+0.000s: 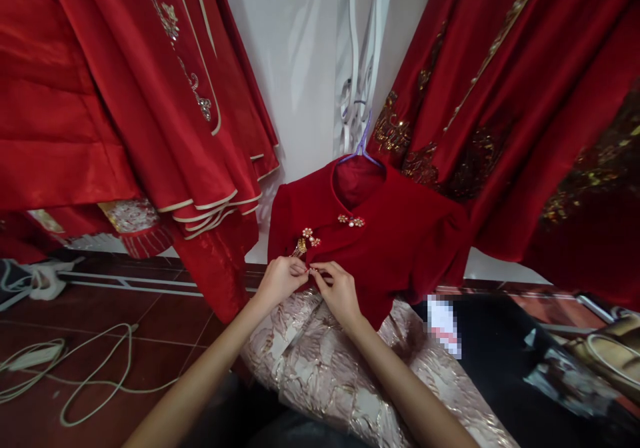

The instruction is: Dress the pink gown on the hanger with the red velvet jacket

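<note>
A dark red short-sleeved top [395, 248] hangs from a purple hanger [363, 148] in the middle of the view. Flower-shaped jewelled fastenings [351, 221] sit below its collar and along the slanted front opening. My left hand [285, 278] pinches the front edge of the top, just below a gold tassel-like ornament [301, 247]. Right beside it, fingertip to fingertip, my right hand [336, 290] pinches the same edge. Whatever small piece lies between the fingertips is too small to make out. Below the top spreads a pale pink and gold brocade fabric [320, 361].
Red garments with cream piping [200, 135] hang at the left, and red garments with gold embroidery [500, 101] at the right. A white cable [120, 368] loops over the tiled floor. A black bag-like item [485, 361] lies at the right, near a metal rail.
</note>
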The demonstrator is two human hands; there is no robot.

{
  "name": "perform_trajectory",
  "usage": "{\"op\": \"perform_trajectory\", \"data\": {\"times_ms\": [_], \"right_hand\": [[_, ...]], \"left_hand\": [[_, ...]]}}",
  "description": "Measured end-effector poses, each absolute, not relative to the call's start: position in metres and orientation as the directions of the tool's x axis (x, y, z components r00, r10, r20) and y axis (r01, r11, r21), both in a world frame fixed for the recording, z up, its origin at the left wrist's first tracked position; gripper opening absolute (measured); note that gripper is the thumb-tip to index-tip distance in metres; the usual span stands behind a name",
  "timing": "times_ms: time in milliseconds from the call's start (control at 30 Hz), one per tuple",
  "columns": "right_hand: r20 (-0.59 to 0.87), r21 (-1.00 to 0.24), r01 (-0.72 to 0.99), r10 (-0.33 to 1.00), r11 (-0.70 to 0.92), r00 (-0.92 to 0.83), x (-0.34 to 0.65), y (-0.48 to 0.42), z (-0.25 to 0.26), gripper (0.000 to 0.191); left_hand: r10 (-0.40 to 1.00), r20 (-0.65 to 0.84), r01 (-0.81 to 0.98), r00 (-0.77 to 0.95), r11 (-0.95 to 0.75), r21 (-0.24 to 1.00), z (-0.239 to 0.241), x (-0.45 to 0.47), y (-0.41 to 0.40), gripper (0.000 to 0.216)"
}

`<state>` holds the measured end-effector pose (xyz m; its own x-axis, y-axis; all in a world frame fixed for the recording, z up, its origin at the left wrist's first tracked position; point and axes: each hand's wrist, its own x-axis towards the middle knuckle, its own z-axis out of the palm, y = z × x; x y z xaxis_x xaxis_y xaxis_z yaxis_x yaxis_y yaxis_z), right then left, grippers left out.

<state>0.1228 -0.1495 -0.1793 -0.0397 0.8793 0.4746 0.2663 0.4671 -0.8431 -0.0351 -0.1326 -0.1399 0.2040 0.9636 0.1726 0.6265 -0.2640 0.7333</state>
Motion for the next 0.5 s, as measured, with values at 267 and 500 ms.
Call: {"op": "perform_trajectory", "data": {"times_ms": [267,500], "right_hand": [[0.5,-0.793,0.366,0.863,0.487,-0.067,0.122,-0.148,-0.181,0.022],[0.397,-0.711,0.533,0.887,0.459,-0.235,0.155,-0.18,-0.147,0.03]], "left_hand": [[0.955,0.157,0.668,0.253,-0.29,0.686,-0.138,-0.041,-0.133,0.017],[0.927,0.267,0.734,0.264,-0.373,0.567,-0.107,-0.051,-0.138,0.013]]}}
